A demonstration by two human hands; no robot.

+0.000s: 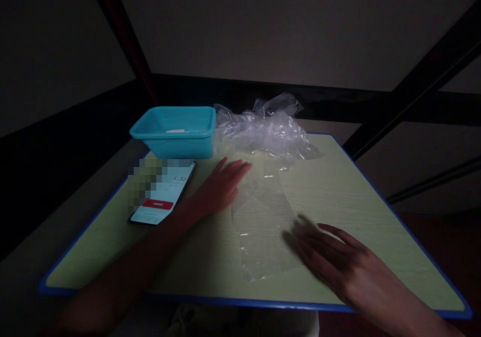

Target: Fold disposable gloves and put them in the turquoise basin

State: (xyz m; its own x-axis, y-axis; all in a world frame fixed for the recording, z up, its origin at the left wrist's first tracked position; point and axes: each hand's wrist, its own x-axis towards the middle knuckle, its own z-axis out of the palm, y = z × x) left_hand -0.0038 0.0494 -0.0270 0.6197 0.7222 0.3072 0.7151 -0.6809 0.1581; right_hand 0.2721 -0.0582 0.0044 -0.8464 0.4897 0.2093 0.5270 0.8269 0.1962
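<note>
A clear plastic bag (263, 226) lies flat on the table in front of me, long side running away from me. My left hand (221, 186) rests at its far left edge, palm down, with the fingers stretched out toward the bag's upper end. Beside the bag's near right edge is my right hand (338, 262), its fingers extended and slightly apart, the tips close to the plastic. Whether those fingertips touch the bag I cannot tell. Neither hand grips anything.
At the back, a heap of crumpled clear plastic bags (270, 131) adjoins a turquoise basket (180, 146) with something white inside. A lit phone (161, 196) lies left of my left hand. The pale table (356, 191) has a blue edge; dark walls stand behind.
</note>
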